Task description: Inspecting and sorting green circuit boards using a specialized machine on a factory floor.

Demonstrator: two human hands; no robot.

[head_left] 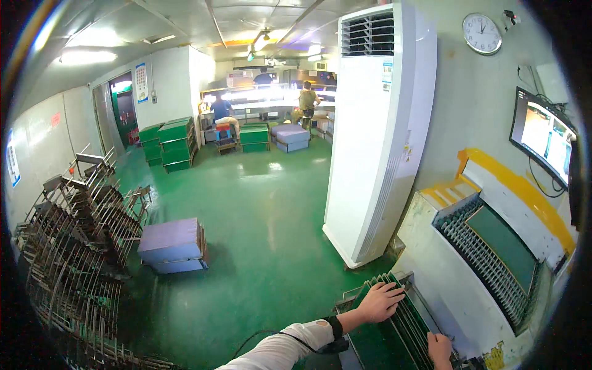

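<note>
Green panels (pixel 377 344) stand close together in a wire rack (pixel 425 308) at five o'clock, where we lay our left hand (pixel 377 302) over their top edges, fingers spread. Our right hand (pixel 439 347), also near five o'clock but closer to us, has its fingers curled; we cannot tell whether it grips anything. At four o'clock we have a white machine (pixel 453 274), at eight a purple-topped stack (pixel 169 237).
</note>
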